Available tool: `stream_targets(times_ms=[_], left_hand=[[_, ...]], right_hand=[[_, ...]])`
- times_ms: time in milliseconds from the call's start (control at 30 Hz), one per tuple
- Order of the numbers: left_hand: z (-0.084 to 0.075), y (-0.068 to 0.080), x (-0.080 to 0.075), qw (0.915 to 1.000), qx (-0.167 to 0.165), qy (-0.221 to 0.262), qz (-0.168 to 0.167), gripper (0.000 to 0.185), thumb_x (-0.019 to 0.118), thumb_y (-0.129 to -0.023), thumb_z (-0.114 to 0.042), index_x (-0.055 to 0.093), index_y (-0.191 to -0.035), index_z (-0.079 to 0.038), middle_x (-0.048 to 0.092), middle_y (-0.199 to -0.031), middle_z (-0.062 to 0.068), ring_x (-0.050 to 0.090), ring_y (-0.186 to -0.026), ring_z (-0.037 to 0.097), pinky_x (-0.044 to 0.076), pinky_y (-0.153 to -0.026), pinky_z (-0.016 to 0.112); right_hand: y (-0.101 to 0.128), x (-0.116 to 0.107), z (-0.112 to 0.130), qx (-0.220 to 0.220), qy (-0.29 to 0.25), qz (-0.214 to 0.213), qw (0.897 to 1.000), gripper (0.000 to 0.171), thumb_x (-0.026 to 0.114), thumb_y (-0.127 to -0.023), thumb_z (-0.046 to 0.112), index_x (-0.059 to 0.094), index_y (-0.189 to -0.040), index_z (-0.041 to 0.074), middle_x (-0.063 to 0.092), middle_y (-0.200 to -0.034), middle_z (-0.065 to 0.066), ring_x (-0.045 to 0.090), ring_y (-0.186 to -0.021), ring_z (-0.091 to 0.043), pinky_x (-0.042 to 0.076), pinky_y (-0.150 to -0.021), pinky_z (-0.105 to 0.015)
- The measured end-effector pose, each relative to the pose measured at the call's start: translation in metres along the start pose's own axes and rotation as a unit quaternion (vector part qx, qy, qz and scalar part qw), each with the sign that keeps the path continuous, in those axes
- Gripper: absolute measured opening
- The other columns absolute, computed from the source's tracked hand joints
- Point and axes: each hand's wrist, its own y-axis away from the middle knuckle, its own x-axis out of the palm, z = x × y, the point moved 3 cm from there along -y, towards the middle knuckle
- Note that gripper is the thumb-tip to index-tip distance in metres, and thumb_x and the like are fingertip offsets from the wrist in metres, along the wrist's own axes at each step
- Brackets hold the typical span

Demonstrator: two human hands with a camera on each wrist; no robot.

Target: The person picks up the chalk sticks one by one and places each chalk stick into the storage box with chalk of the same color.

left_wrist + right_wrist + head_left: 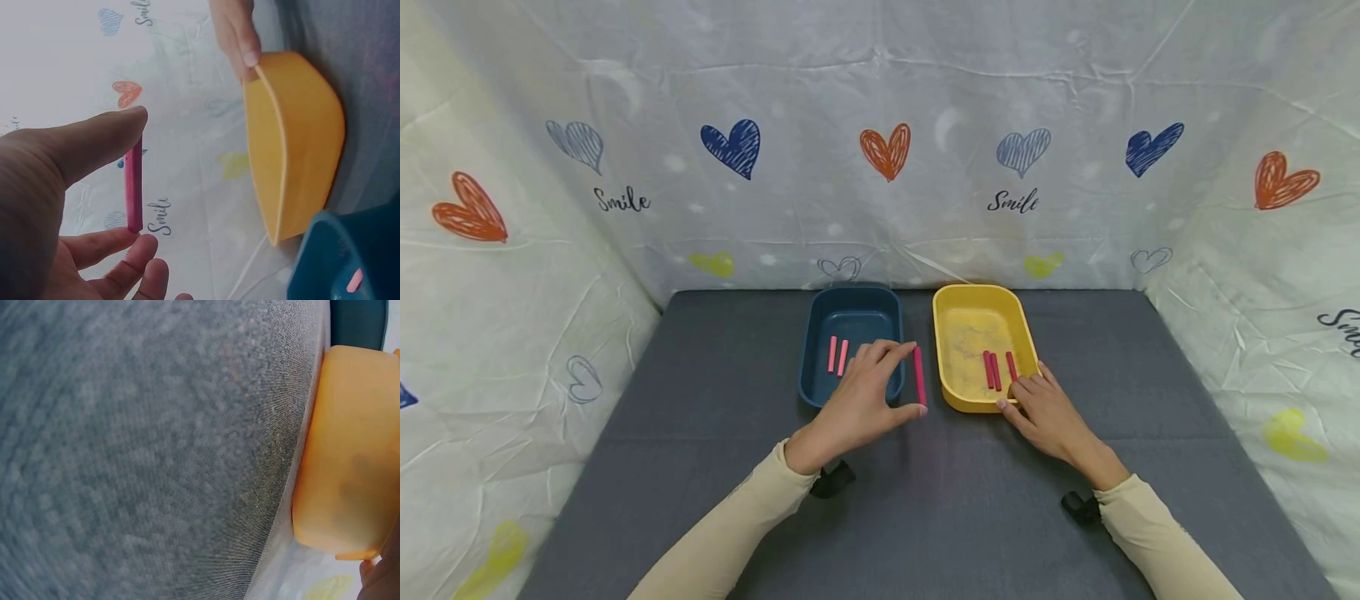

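We pinch a pink stick (919, 375) end to end between the thumb and forefinger of our left hand (857, 406), holding it in the gap between the blue tray (815, 350) and the yellow tray (1022, 333), just off the blue tray's right rim. Our right hand (1051, 414) rests its relaxed fingertips on the yellow tray's near rim. Two pink sticks (837, 355) lie in the blue tray; three darker red sticks (997, 369) remain in the yellow one, so the sorting on the grey mat (700, 417) looks, to our eye, roughly half done.
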Motion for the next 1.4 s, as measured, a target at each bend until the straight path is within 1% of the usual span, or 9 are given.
stream_targets(times_ms=[100, 200, 500, 633, 733, 933, 1133, 1267, 1400], left_hand=[[0.000, -0.009, -0.004, 1.0000, 0.002, 0.001, 0.000, 0.083, 0.083, -0.077, -0.039, 0.045, -0.146, -0.015, 0.049, -0.133, 0.006, 0.043, -0.117, 0.023, 0.044, -0.097, 0.044], [0.000, -0.017, -0.004, 1.0000, 0.001, 0.003, 0.006, 0.082, 0.082, -0.078, -0.040, 0.044, -0.147, -0.015, 0.049, -0.134, 0.006, 0.043, -0.116, 0.024, 0.044, -0.096, 0.043], [-0.003, -0.041, 0.004, 1.0000, 0.003, 0.007, 0.006, 0.081, 0.081, -0.079, -0.042, 0.045, -0.146, -0.014, 0.049, -0.133, 0.007, 0.044, -0.117, 0.024, 0.043, -0.100, 0.046], [-0.006, -0.051, 0.008, 0.9998, 0.002, 0.015, 0.014, 0.081, 0.081, -0.079, -0.041, 0.045, -0.146, -0.014, 0.049, -0.134, 0.008, 0.044, -0.118, 0.024, 0.041, -0.104, 0.046], [-0.008, -0.058, 0.010, 0.9995, -0.004, 0.023, 0.021, 0.081, 0.081, -0.079, -0.041, 0.045, -0.146, -0.015, 0.048, -0.135, 0.008, 0.044, -0.121, 0.025, 0.040, -0.107, 0.047], [-0.011, -0.070, 0.015, 0.9992, -0.013, 0.025, 0.029, 0.081, 0.080, -0.080, -0.043, 0.044, -0.147, -0.016, 0.047, -0.138, 0.008, 0.043, -0.124, 0.026, 0.041, -0.108, 0.049], [-0.011, -0.085, 0.023, 0.9988, -0.013, 0.023, 0.041, 0.081, 0.079, -0.080, -0.043, 0.044, -0.147, -0.014, 0.047, -0.139, 0.008, 0.042, -0.124, 0.026, 0.040, -0.108, 0.048], [-0.007, -0.094, 0.030, 0.9982, -0.016, 0.019, 0.054, 0.080, 0.079, -0.080, -0.044, 0.045, -0.146, -0.013, 0.049, -0.134, 0.008, 0.043, -0.120, 0.025, 0.039, -0.107, 0.046], [-0.002, -0.103, 0.038, 0.9973, -0.024, 0.018, 0.066, 0.080, 0.078, -0.081, -0.045, 0.044, -0.146, -0.014, 0.048, -0.135, 0.008, 0.043, -0.120, 0.024, 0.040, -0.106, 0.045]], right_hand=[[0.000, 0.000, 0.000, -0.002, 0.001, -0.002, 1.000, 0.025, 0.053, -0.100, 0.036, 0.059, -0.091, 0.013, 0.060, -0.088, -0.003, 0.058, -0.097, -0.025, 0.021, -0.118, -0.059], [0.000, 0.000, 0.001, -0.005, 0.002, -0.006, 1.000, 0.024, 0.054, -0.100, 0.035, 0.059, -0.090, 0.013, 0.059, -0.088, -0.003, 0.058, -0.096, -0.026, 0.022, -0.117, -0.060], [0.000, -0.002, 0.003, -0.008, 0.002, -0.013, 1.000, 0.022, 0.056, -0.099, 0.033, 0.059, -0.090, 0.013, 0.059, -0.087, -0.003, 0.059, -0.095, -0.025, 0.023, -0.117, -0.060], [0.000, -0.002, 0.003, -0.007, 0.004, -0.011, 1.000, 0.022, 0.057, -0.099, 0.033, 0.059, -0.089, 0.013, 0.059, -0.087, -0.002, 0.059, -0.095, -0.025, 0.023, -0.117, -0.059], [0.000, -0.002, 0.003, -0.006, 0.004, -0.010, 1.000, 0.022, 0.057, -0.099, 0.033, 0.059, -0.090, 0.013, 0.059, -0.087, -0.003, 0.059, -0.095, -0.025, 0.023, -0.117, -0.059], [0.000, -0.002, 0.002, -0.007, -0.001, -0.011, 1.000, 0.023, 0.056, -0.099, 0.034, 0.059, -0.090, 0.013, 0.059, -0.087, -0.003, 0.058, -0.094, -0.026, 0.022, -0.117, -0.059], [0.000, 0.000, 0.001, -0.007, 0.000, -0.014, 1.000, 0.023, 0.055, -0.099, 0.035, 0.059, -0.091, 0.014, 0.060, -0.088, -0.003, 0.058, -0.095, -0.025, 0.024, -0.116, -0.060], [-0.001, -0.001, 0.001, -0.003, -0.003, -0.007, 1.000, 0.024, 0.054, -0.100, 0.036, 0.059, -0.090, 0.014, 0.059, -0.088, -0.003, 0.059, -0.096, -0.025, 0.022, -0.117, -0.060], [-0.001, -0.002, 0.001, 0.000, 0.001, 0.000, 1.000, 0.025, 0.054, -0.100, 0.036, 0.058, -0.088, 0.014, 0.058, -0.086, -0.003, 0.058, -0.096, -0.024, 0.021, -0.118, -0.059]])
